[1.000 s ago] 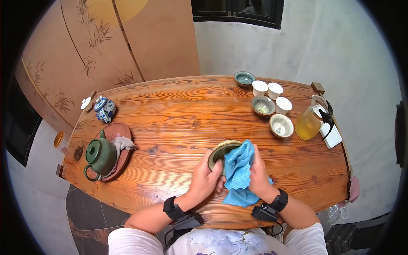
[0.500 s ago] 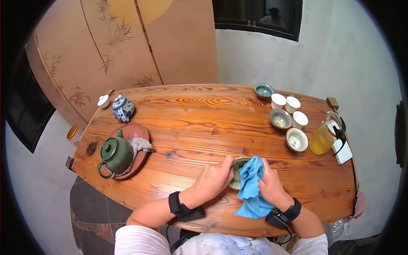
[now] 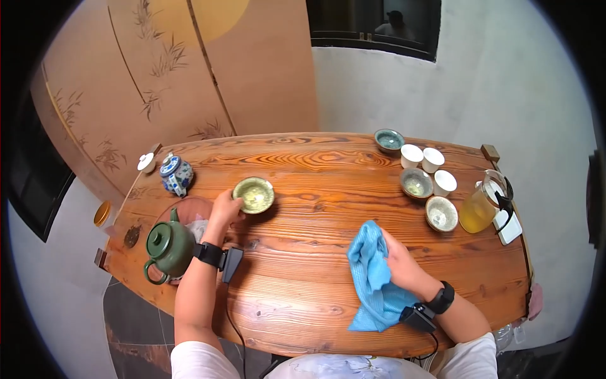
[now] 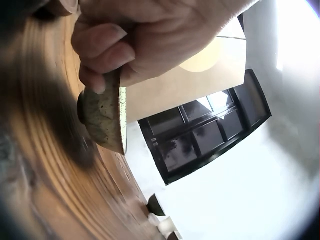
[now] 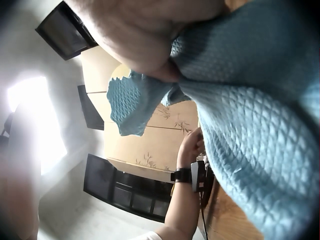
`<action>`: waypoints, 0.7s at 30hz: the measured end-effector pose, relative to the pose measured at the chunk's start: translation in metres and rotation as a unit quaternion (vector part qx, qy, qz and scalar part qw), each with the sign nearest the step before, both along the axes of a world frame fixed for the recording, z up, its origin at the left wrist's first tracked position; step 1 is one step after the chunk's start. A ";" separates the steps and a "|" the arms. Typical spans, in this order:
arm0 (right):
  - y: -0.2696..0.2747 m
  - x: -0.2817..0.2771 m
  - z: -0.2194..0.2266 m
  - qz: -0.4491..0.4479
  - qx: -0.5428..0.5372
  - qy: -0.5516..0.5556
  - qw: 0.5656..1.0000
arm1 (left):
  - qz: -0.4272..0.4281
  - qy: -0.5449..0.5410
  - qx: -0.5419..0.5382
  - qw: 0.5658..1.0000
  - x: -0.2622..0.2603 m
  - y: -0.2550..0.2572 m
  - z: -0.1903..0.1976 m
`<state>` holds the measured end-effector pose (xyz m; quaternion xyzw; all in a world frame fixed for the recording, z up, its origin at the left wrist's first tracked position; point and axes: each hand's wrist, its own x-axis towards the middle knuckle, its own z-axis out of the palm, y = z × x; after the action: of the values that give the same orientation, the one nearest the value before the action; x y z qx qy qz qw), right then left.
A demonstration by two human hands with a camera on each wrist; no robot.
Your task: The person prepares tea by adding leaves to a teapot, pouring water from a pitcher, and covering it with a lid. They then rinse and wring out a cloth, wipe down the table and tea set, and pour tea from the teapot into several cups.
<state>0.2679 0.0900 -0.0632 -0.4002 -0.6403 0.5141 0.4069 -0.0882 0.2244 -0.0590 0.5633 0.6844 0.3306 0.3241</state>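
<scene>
A speckled green bowl (image 3: 254, 195) is upright at the left-centre of the table, its left rim pinched by my left hand (image 3: 225, 211). In the left wrist view, the curled fingers and thumb of the left hand (image 4: 135, 45) grip the bowl (image 4: 105, 117) close over the wood. My right hand (image 3: 404, 265) holds a bunched blue cloth (image 3: 371, 271) above the table's near right part. The right wrist view shows the cloth (image 5: 250, 125) hanging in folds from the right hand (image 5: 140, 40).
Left of the bowl are a green teapot (image 3: 172, 247) on a round tray (image 3: 197, 205) and a blue-and-white pot (image 3: 176, 175). Several cups and bowls, including a pale bowl (image 3: 441, 214), stand at the right beside a glass pitcher (image 3: 478, 211).
My left hand has carried the bowl away from the cloth, to the left and farther back. The right hand still holds the cloth, which now hangs apart from the bowl.
</scene>
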 end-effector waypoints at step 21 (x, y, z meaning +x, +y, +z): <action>-0.006 0.049 0.015 -0.042 0.095 -0.163 0.981 | -0.275 0.176 0.293 0.899 0.115 -0.094 0.046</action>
<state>0.3174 0.0838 -0.0480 -0.4647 -0.7263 0.3613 0.3549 0.0272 0.1300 -0.0130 0.8473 0.4206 0.3095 0.0971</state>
